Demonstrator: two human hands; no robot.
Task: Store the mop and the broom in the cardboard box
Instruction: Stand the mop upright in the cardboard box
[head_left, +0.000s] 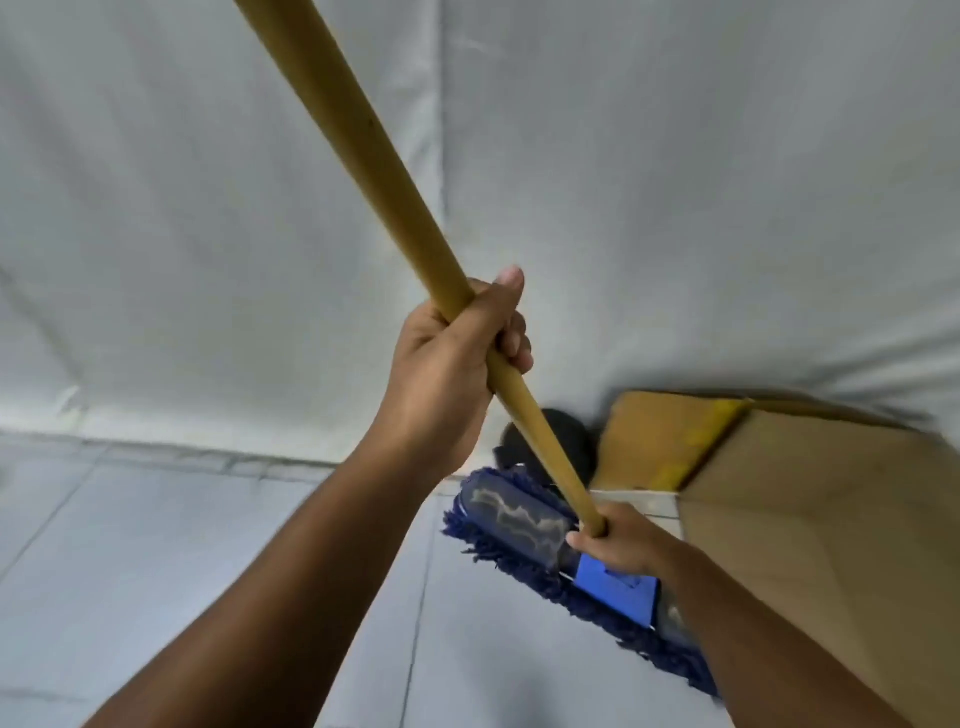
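we see the left hand (441, 374) wrapped tight around the yellow handle (363, 171) of the mop (524, 525), and the right hand (615, 540) closed on it lower down. the blue mop head is over the floor (156, 545), just left of the cardboard box (810, 509) at the right.

I see a white fabric backdrop (675, 182), creased, covering the rear. Pale grey floor tiles (156, 545) lie below it. A dark rounded object (566, 431), unidentifiable, rests at the backdrop's base.

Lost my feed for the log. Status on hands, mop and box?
Left hand and right hand both gripping the mop handle. Mop head outside, beside the cardboard box. Dark object by the box flap, unidentified.
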